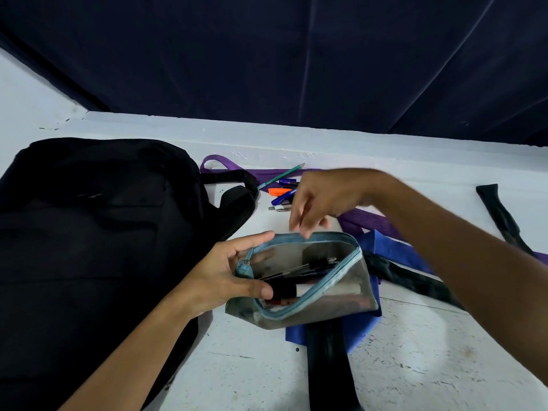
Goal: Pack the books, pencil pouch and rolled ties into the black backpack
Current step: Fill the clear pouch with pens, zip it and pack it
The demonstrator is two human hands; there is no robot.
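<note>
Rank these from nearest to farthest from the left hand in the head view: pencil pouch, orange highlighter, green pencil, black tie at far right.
1. pencil pouch, in the left hand grip.
2. orange highlighter, beyond the pouch, by the backpack strap.
3. green pencil, just behind the highlighter.
4. black tie, far right on the table.

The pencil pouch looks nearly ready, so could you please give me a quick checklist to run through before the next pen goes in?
1. Pencil pouch held steady: ok, the left hand grips its end near the zipper pull.
2. Mouth unzipped and open: ok, pens show inside.
3. Right hand free to pick up: cannot tell, it is blurred above the pouch rim and looks empty.
4. Loose pens all collected: not ok, several lie on the table beyond the right hand.
5. Ties rolled: not ok, purple, blue and dark ones lie unrolled.
6. Black backpack open to receive: cannot tell, no opening shows.
</note>
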